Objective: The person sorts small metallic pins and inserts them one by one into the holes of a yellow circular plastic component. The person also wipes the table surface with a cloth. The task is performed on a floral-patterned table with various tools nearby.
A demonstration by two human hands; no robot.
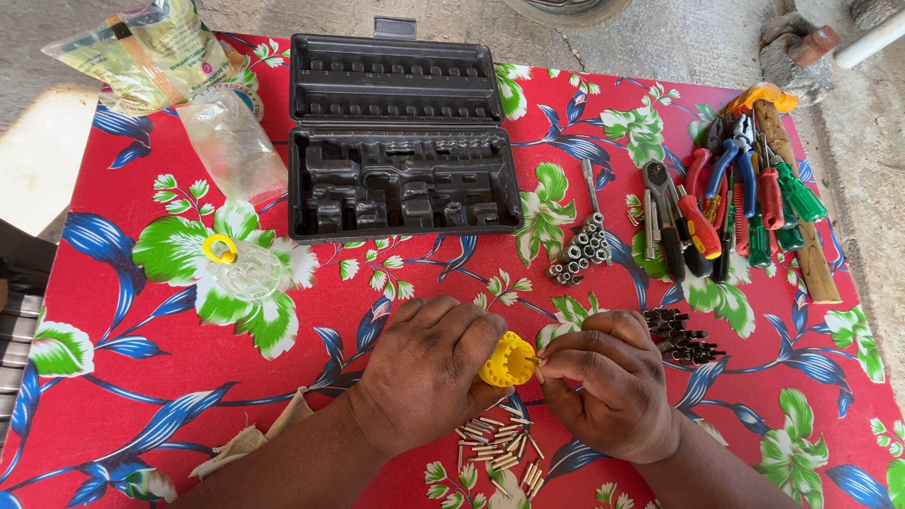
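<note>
On the table: red floral cloth (141,368) covered the whole work surface, so every small part lay on it in view.
Tool case: black moulded case (401,141) sat open at the far edge, its recesses empty, well apart from my hands; I judged its contents to be what was spread around.
Hand tools: pliers and screwdrivers (740,203) were heaped at the far right, handles roughly parallel, clear of the working area.
Left hand: my left hand (429,368) was closed around the yellow bit holder (507,359), slotted rim turned toward the other hand, probably so the slots could be reached.
Right hand: my right hand (603,382) was pinched shut on a small bit (535,360), tip touching the holder's rim; the bit was mostly hidden by the fingers.
Sockets: a cluster of sockets (580,253) stood together mid-table, beyond my hands.
Dark bits: a pile of dark bits (681,336) lay just beside my right hand.
Loose bits: pale bits (500,443) lay scattered directly beneath both hands, within easy pick-up.
</note>
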